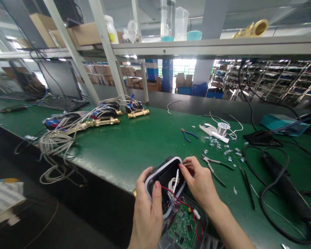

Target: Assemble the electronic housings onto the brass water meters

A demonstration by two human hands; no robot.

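Note:
At the bench's front edge my left hand [148, 204] grips the near side of a black housing [168, 165] with a pale rim, thumb over the wall. My right hand [197, 178] pinches the housing's right rim between thumb and fingers. Inside the housing lies a bundle of white wires [173, 186]. Below it, a green circuit board [184, 226] rests in a clear case, and a red and black wire pair [176, 198] with a white connector runs across it. The housing's underside is hidden.
Right of my hands lie cutting pliers [215, 164], tweezers [247, 188], and a soldering iron [287, 186] with its looped cable. Farther back are small blue pliers [188, 134] and a solder spool [223, 128]. Cabled brass meters [101, 121] stand at left; a shelf [212, 48] spans overhead.

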